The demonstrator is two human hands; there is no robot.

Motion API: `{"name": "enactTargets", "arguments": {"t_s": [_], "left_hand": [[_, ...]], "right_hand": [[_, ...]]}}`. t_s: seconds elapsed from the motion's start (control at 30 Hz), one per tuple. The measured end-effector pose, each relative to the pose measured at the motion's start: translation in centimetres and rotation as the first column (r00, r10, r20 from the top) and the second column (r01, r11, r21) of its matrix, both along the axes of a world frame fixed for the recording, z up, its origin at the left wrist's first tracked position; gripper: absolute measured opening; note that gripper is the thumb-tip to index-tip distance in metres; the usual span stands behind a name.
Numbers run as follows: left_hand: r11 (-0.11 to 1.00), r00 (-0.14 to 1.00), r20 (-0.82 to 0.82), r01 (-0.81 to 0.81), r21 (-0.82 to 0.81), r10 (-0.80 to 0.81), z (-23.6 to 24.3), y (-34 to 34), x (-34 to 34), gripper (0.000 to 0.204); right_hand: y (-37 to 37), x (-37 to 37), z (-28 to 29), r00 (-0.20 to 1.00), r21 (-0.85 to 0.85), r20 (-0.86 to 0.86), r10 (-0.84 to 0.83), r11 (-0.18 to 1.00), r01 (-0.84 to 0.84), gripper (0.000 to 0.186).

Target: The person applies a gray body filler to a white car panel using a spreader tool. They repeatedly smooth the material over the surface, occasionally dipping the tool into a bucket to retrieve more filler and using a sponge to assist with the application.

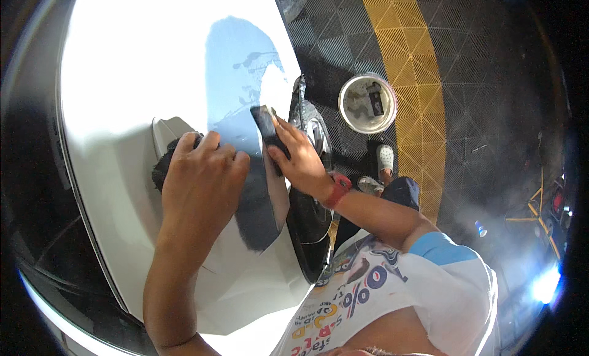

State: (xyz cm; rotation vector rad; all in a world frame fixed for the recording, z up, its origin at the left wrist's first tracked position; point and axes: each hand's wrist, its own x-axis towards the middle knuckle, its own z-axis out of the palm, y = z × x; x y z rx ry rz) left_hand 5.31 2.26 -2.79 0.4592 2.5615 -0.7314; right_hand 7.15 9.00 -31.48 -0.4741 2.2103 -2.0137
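My left hand (pixel 202 172) rests flat on a white car body panel (pixel 141 68), covering a dark pad or sponge (pixel 161 169) that shows at its left edge, beside the door handle recess. My right hand (pixel 297 153) grips a dark rectangular sanding block (pixel 265 126) and presses it on the panel near the wheel arch. A blue-grey dull patch (pixel 242 68) spreads over the white paint around both hands. A red band sits on my right wrist (pixel 337 189).
The car's black tyre (pixel 310 215) is just right of the panel. A white bucket (pixel 367 103) with tools inside stands on the dark tiled floor, next to a yellow floor stripe (pixel 417 92). My feet in light shoes (pixel 383 160) show below it.
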Motion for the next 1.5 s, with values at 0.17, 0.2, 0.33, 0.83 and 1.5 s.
{"name": "enactTargets", "arguments": {"t_s": [0.17, 0.2, 0.33, 0.83, 1.5], "left_hand": [[0.999, 0.999, -0.001, 0.044, -0.021, -0.044, 0.5, 0.9, -1.3, 0.007], [0.998, 0.998, -0.002, 0.057, -0.035, -0.057, 0.2, 1.1, -1.6, 0.007], [0.997, 0.999, 0.015, 0.049, -0.058, -0.048, -0.5, 0.6, -1.4, 0.008], [0.999, 0.999, 0.031, 0.017, -0.044, -0.015, -0.4, 0.9, -1.8, 0.012], [0.998, 0.999, 0.04, 0.004, -0.067, -0.001, 0.8, 1.2, -1.3, 0.012]], "right_hand": [[-2.5, -8.5, -5.8, 0.958, 0.157, 0.283, 0.052, 0.983, -0.099, 0.066], [-2.8, -11.8, -7.4, 0.922, 0.243, 0.381, 0.065, 0.956, -0.167, 0.067], [-2.5, -10.8, -6.9, 0.914, 0.194, 0.383, 0.134, 0.956, -0.222, 0.064], [-1.9, -2.6, -6.3, 0.969, 0.098, 0.247, -0.016, 0.995, -0.009, 0.065], [-2.3, -6.4, -5.6, 0.938, 0.161, 0.336, 0.086, 0.976, -0.147, 0.064]]}}
